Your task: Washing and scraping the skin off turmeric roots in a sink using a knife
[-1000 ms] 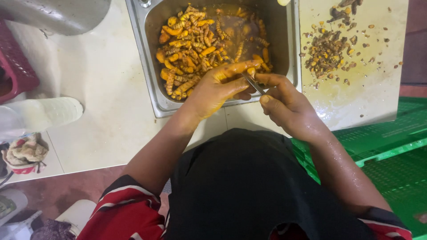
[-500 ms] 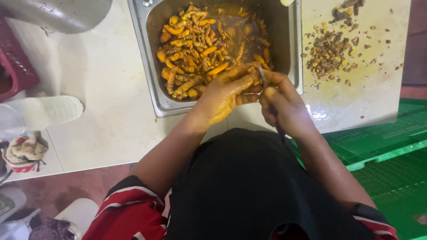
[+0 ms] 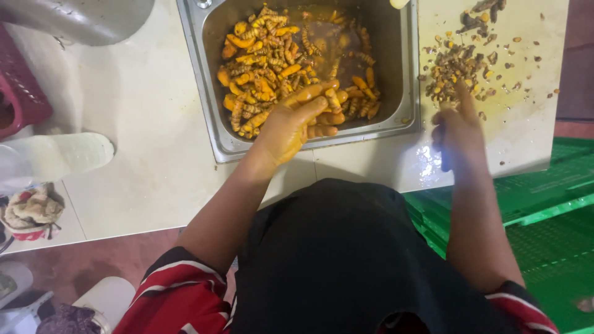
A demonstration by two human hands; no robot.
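Orange roots (image 3: 272, 68), knobbly finger-shaped pieces, heaped in the steel sink basin (image 3: 405, 74) at top centre.

Left to right: pink crate edge (image 3: 21, 99); pale sandal (image 3: 55, 154) on the tiled floor; basin holding the roots in murky water; left hand (image 3: 297, 120), stained yellow, fingers half curled around one or two roots at the basin's near rim; right hand (image 3: 458, 133) over the wet white board (image 3: 526, 130), loosely closed, forefinger extended toward the pile of dark scrapings (image 3: 455, 68), whether it holds a tool cannot be told; green crates (image 3: 544, 185). Judged best practice: grip each root firmly, keep scrapings gathered on the board, away from the basin.
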